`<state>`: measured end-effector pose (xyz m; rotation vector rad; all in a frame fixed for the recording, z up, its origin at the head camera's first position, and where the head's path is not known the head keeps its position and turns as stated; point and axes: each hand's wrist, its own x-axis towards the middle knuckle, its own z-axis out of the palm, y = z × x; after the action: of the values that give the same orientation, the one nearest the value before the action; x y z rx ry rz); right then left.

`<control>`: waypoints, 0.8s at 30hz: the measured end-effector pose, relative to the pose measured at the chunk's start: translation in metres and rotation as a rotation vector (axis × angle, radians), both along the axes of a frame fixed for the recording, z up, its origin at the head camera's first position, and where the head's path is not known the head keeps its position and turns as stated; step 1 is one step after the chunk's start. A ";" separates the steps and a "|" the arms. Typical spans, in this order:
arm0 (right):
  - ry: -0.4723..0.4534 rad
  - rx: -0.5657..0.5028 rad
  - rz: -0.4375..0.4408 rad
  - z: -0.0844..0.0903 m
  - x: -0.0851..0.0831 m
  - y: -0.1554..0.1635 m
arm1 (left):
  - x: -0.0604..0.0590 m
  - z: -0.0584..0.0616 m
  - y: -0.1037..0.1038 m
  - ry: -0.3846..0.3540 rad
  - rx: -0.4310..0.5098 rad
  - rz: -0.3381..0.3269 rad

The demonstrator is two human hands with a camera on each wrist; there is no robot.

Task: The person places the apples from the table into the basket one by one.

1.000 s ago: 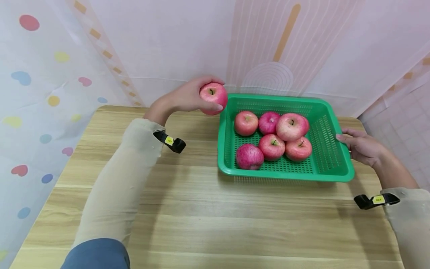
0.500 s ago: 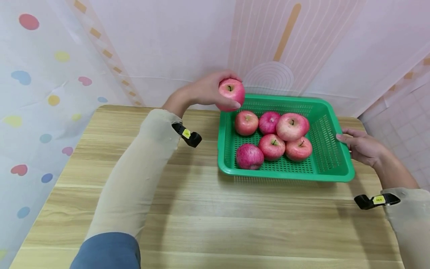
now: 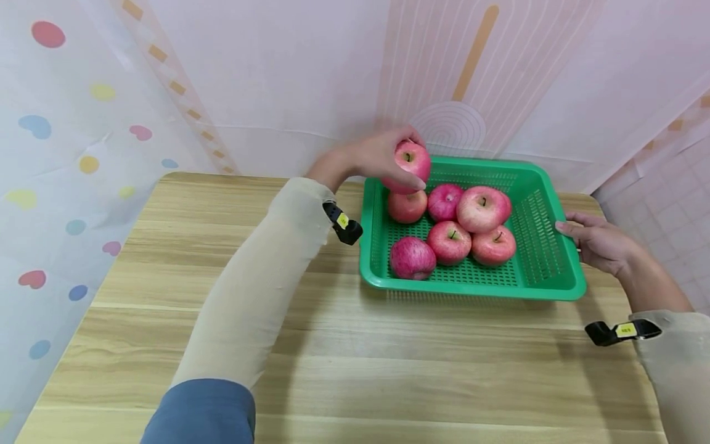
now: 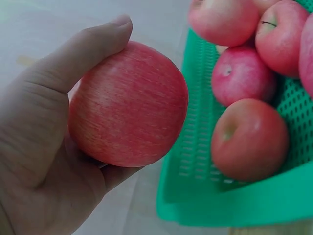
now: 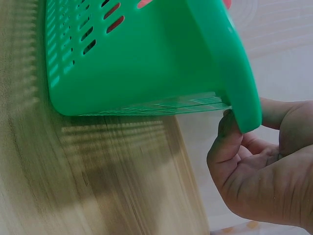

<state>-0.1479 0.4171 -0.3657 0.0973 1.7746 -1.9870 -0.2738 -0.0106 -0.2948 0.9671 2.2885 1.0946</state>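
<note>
My left hand [image 3: 383, 158] grips a pinkish-red apple [image 3: 413, 161] above the back left corner of a green plastic basket [image 3: 460, 288]. In the left wrist view, thumb and fingers wrap round that apple [image 4: 132, 105], apart from the basket's apples. Several more apples sit inside the basket, among them a dark red apple [image 3: 413, 258] at the front left and a pale pink apple [image 3: 480, 209] that rests higher than its neighbours. At the basket's right end my right hand [image 3: 601, 245] pinches the rim [image 5: 247, 105], thumb on top and curled fingers beneath.
The basket stands on a wood-grain table [image 3: 355, 370], close to its back edge. Directly behind rises a patterned cloth backdrop [image 3: 299, 68], and a dotted one [image 3: 66, 197] hangs along the left side.
Carrying the apple, my left hand has moved right, from beside the basket's left rim to over its back left corner. My right hand and the basket have stayed put.
</note>
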 end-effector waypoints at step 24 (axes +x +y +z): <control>-0.011 -0.005 -0.008 0.001 0.000 -0.003 | 0.016 -0.037 0.048 -0.027 -0.211 -0.150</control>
<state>-0.1477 0.4143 -0.3645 0.1134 1.7648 -1.9927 -0.2579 0.0372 -0.3315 1.0132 2.2163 0.7824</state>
